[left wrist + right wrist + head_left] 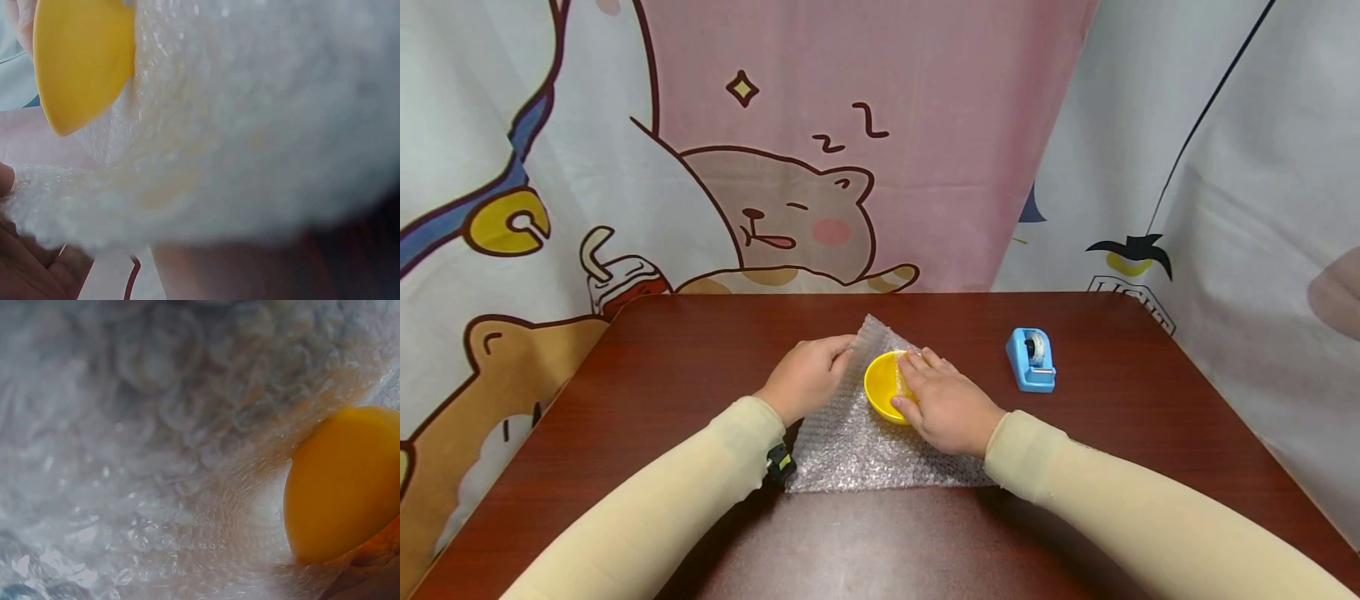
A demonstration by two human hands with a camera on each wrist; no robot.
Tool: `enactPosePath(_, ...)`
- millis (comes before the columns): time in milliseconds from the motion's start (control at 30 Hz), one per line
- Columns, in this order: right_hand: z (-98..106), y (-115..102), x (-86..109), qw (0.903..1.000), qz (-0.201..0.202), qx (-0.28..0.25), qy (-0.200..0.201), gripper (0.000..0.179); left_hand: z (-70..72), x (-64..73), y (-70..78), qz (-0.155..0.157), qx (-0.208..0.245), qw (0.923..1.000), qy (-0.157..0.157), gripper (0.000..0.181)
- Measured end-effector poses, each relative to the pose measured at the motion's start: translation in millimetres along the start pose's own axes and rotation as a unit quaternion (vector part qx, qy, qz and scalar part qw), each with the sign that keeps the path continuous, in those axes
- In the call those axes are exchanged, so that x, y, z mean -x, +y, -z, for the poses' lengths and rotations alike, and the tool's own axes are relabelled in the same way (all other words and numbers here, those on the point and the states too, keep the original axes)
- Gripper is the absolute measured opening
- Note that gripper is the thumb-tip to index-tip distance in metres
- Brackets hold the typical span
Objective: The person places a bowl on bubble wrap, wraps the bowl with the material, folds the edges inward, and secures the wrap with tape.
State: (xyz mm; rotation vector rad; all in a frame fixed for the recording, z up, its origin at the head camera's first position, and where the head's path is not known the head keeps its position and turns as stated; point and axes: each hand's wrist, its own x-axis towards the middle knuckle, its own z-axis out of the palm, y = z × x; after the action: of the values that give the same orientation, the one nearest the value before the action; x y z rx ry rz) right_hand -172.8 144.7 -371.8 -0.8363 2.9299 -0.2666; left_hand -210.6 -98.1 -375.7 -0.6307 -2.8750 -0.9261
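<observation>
A yellow bowl [880,385] sits on a sheet of bubble wrap [850,457] with its hollow facing up. At the sheet's left side, my left hand [807,377] grips the raised edge between thumb and fingers. Over the bowl's right side lies my right hand [951,407], its fingers fairly straight, pressing a folded-over flap of wrap into the bowl. In the left wrist view, part of the left hand [40,265] holds the wrap beside the bowl [81,59]. The right wrist view shows the bowl [344,487] against blurred bubble wrap [156,456].
A light blue tape dispenser [1032,360] with a roll of clear tape stands to the right of the bubble wrap. Everything lies on a dark reddish-brown table [880,542]. A cartoon-printed curtain [940,125] hangs behind the table and along its sides.
</observation>
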Motion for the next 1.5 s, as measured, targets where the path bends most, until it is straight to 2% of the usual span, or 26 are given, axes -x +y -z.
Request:
enactPosePath(567,0,0,-0.5,1.0000,0.002,-0.001,0.001,0.072,-0.7,4.3,17.6,-0.071,0.000,0.9974,0.008,0.038)
enactPosePath(867,-1,-1,-1.6,0.9999,0.007,-0.005,0.010,0.071,-4.1,7.9,28.4,-0.096,-0.004,0.9952,-0.016,0.036)
enactPosePath(1000,-1,0,-1.9,0.9996,0.008,-0.024,0.009,0.070,-5.9,9.1,30.5,-0.102,-0.012,0.9945,-0.024,0.036)
enactPosePath(1167,-1,5,-0.4,0.9969,-0.011,-0.077,0.006,0.073,-6.9,10.3,31.4,-0.117,-0.030,0.9924,-0.022,0.036)
enactPosePath(1267,1,9,1.2,0.9930,-0.022,-0.115,0.008,0.081,-6.9,11.1,32.1,-0.122,-0.038,0.9915,-0.027,0.036)
enactPosePath(1500,2,15,4.3,0.9830,-0.020,-0.182,0.012,0.120,-7.7,11.9,33.1,-0.127,-0.045,0.9902,-0.035,0.034)
